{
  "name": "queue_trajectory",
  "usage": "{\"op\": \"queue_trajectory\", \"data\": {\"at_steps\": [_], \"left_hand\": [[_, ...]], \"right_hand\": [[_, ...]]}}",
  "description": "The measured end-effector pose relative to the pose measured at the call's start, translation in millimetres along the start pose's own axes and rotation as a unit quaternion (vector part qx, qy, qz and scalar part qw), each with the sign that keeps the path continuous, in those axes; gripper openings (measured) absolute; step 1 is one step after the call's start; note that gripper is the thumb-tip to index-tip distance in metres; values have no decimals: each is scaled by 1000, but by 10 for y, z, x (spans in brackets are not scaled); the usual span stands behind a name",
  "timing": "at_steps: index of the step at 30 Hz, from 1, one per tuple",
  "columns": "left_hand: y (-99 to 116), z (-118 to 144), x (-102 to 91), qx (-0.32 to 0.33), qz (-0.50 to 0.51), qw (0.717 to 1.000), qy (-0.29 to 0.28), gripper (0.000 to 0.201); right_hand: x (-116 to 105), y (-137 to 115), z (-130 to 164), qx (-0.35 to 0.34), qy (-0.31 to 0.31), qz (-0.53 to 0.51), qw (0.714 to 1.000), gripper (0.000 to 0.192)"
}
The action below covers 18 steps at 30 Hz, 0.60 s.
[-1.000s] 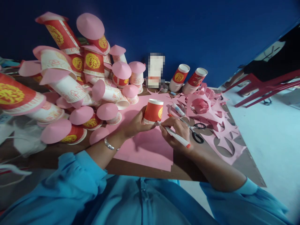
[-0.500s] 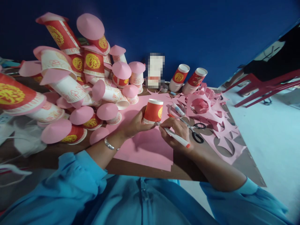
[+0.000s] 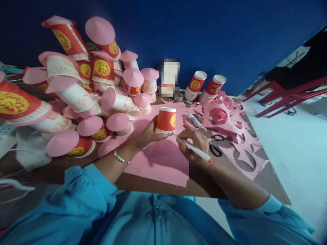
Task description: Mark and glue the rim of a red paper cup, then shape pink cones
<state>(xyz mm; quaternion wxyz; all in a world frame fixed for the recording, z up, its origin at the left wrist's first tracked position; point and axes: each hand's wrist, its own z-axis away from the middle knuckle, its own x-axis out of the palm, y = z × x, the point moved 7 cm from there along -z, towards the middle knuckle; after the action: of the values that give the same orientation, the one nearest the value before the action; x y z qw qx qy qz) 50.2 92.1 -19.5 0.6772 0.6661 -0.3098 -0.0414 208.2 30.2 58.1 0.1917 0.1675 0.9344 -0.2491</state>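
Left hand [image 3: 146, 136] has its grip closed on the upturned red cup [image 3: 166, 120], mid pink sheet [image 3: 158, 163] on the desk [image 3: 153, 185]. Right hand [image 3: 192, 144] pinches pen [image 3: 195, 150], tip at cup's rim — scissors [image 3: 213, 144] just beside, cup pile [image 3: 84, 98] crowding the left, sheet's near edge clear.

A paper cup [image 3: 166, 120] is standing upside down on a paper sheet [image 3: 163, 160], between the left hand [image 3: 146, 135] and the right hand [image 3: 192, 144]. Scissors [image 3: 213, 143] are lying just right of the right hand. Behind them, 2 cups [image 3: 204, 85] are leaning at the wall. A cup pile [image 3: 87, 92] is sitting to the left.
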Motion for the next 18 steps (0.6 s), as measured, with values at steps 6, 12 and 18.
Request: {"op": "queue_trajectory", "data": {"at_steps": [6, 12, 18], "left_hand": [[3, -5, -19, 3, 55, 998, 14, 67], [-10, -2, -75, 19, 61, 998, 28, 71], [10, -8, -60, 13, 54, 998, 23, 72]], "right_hand": [[-34, 56, 12, 15, 31, 9, 999, 13], [1, 69, 29, 6, 15, 17, 1000, 14], [19, 72, 42, 7, 3, 3, 1000, 19]]}}
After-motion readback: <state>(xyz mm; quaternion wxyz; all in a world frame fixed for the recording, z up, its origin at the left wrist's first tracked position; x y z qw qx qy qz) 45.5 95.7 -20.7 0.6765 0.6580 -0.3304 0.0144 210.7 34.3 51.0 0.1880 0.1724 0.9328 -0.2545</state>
